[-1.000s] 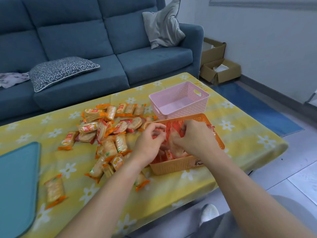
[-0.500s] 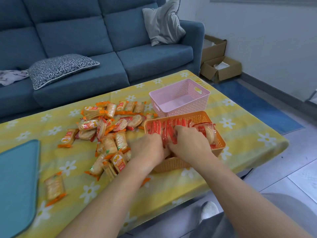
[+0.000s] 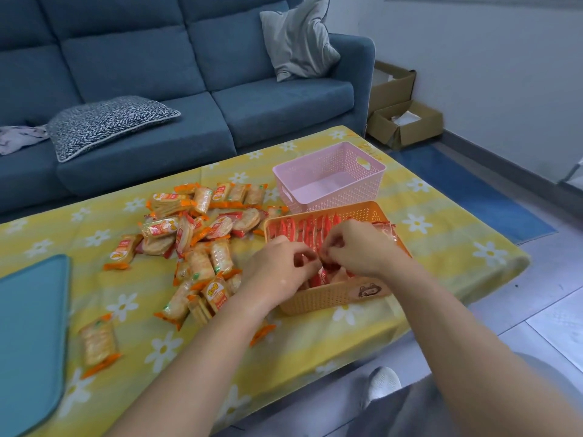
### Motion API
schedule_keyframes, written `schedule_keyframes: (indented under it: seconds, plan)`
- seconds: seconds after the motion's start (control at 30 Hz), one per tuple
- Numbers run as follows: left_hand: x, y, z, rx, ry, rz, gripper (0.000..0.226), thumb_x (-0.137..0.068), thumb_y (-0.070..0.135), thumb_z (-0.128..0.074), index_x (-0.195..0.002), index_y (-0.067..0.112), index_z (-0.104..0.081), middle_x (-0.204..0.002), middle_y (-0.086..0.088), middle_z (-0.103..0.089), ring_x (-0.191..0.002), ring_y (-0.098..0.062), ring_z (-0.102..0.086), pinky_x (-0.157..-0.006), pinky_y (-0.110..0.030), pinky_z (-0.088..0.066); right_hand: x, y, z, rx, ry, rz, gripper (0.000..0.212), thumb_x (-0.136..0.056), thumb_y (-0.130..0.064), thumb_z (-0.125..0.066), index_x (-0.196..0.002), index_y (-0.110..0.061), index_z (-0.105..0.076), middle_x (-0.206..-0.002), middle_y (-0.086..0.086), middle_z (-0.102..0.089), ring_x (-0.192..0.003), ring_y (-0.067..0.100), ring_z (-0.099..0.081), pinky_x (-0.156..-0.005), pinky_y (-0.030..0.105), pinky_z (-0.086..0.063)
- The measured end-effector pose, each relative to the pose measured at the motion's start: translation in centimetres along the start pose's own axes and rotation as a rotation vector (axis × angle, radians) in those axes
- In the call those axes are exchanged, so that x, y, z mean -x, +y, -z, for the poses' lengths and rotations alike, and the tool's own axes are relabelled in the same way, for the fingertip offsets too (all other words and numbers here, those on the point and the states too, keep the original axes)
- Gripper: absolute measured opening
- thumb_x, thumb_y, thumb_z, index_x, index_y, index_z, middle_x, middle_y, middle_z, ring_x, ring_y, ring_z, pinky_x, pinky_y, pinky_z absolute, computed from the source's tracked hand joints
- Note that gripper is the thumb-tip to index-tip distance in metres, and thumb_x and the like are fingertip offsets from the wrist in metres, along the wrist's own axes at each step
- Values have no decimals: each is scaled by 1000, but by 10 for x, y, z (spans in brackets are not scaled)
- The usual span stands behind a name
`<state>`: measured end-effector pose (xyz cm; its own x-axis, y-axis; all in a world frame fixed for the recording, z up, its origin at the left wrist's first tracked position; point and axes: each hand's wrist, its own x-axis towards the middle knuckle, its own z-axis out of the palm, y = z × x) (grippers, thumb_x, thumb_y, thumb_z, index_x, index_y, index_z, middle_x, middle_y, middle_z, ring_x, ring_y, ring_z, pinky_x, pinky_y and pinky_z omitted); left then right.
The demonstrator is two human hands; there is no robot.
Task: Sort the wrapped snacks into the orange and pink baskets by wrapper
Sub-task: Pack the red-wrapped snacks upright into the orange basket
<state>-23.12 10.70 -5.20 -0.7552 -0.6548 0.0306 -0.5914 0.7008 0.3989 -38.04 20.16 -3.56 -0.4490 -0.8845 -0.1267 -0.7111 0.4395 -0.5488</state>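
Note:
The orange basket (image 3: 334, 296) sits near the table's front edge and holds a standing row of red-wrapped snacks (image 3: 303, 227). Both hands are inside it. My left hand (image 3: 277, 272) and my right hand (image 3: 359, 247) have curled fingers pinching red-wrapped snacks at the basket's near end. Behind it stands the pink basket (image 3: 331, 181), with nothing inside. A pile of orange-wrapped snacks (image 3: 195, 234) lies to the left of the baskets, with a few red-wrapped ones mixed in. One orange-wrapped snack (image 3: 96, 345) lies apart at the front left.
The table carries a yellow flowered cloth (image 3: 441, 241). A teal pad (image 3: 31, 335) lies at its left edge. A blue sofa (image 3: 189, 74) with cushions stands behind. Cardboard boxes (image 3: 403, 121) sit on the floor at the right. My shoe (image 3: 383, 381) shows below the table edge.
Both hands dipped lower into the orange basket, then drew back toward its near end. The row of red-wrapped snacks at the far side now stands uncovered.

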Motion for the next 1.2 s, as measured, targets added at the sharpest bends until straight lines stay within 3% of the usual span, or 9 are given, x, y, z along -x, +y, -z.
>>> schedule_keyframes:
  seconds: [0.13,0.2,0.47,0.6,0.73,0.93,1.0,1.1,1.2]
  plan:
    - [1,-1,-2,-71,16,33,21,-89,57,-61,-105,45,-69,-93,14,-50,-87,-11,-55,-53,-23,-27,6,9,8,147,-227,79,49,-83,5,-50,-112,-25,-76,-111,-8,-75,-107,12,-67,-95,32,-53]
    - [0,0,-3,-81,14,32,19,-89,54,-62,-104,44,-69,-92,14,-50,-86,-11,-54,-53,-23,-27,3,13,2,160,-280,74,54,-85,8,-47,-119,-23,-74,-119,-6,-73,-112,13,-65,-98,32,-52]
    - [0,-1,0,-74,-26,55,18,-89,53,-63,-103,44,-68,-91,14,-49,-88,-13,-53,-54,-24,-30,-8,21,6,241,-197,83,20,-83,-17,-74,-73,-35,-73,-87,-15,-72,-87,10,-65,-84,39,-57]
    - [-1,-1,0,-74,-28,61,18,-89,53,-63,-104,44,-68,-94,13,-50,-90,-13,-52,-54,-25,-28,1,22,31,-9,8,106,15,-89,-13,-68,-83,-23,-77,-83,-9,-72,-79,5,-66,-68,24,-53]
    - [-1,1,-3,-64,-14,58,18,-90,51,-62,-104,42,-69,-93,14,-49,-90,-13,-52,-53,-24,-28,8,26,41,-344,140,-55,16,-94,-12,-63,-88,-15,-76,-67,-3,-63,-38,-1,-49,-39,17,-36]
    - [1,4,-2,220,117,-47,45,-87,48,-66,-129,37,-55,-107,19,-57,-99,-5,-56,-73,-26,-43,7,20,39,-541,143,-182,17,-98,-12,-57,-89,-12,-72,-70,9,-58,-47,15,-50,-46,31,-44]
    - [-1,7,-1,401,143,-60,42,-87,40,-71,-127,34,-58,-102,25,-59,-95,2,-58,-77,-16,-44,6,18,37,-653,111,-173,18,-98,-8,-55,-88,-10,-69,-66,9,-57,-43,14,-52,-51,34,-47]
    - [-9,8,-2,460,187,-43,31,-89,19,-71,-117,29,-66,-94,32,-56,-85,6,-56,-73,0,-37,6,13,35,-519,91,-143,17,-94,-6,-56,-83,-10,-68,-50,3,-54,-40,15,-49,-47,30,-45]
    - [-16,9,-6,516,160,-29,28,-89,7,-67,-110,25,-68,-96,27,-60,-82,6,-58,-72,-3,-40,9,11,33,-335,46,-101,11,-90,-6,-57,-93,-11,-66,-54,1,-56,-45,17,-48,-45,27,-40]
